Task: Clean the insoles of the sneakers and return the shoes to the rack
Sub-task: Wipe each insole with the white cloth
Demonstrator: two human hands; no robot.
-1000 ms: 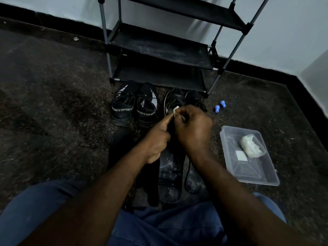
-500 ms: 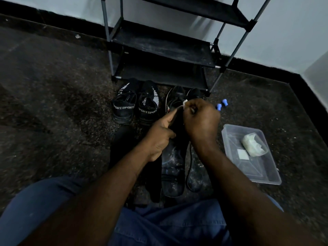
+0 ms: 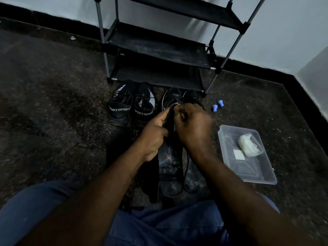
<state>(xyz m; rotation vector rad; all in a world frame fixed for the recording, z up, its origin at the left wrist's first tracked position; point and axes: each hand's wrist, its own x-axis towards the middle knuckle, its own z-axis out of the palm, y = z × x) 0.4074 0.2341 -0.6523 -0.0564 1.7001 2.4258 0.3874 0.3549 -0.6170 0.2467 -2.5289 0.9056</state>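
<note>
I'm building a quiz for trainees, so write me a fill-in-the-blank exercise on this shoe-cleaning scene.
1. The two small caps on the floor are ____.
2. The clear tray lies to the person's ____.
3. The left hand and right hand together hold a dark ____.
4. The sneakers lettered SPORT stand in front of the ____.
Missing words: blue; right; insole; rack.
</note>
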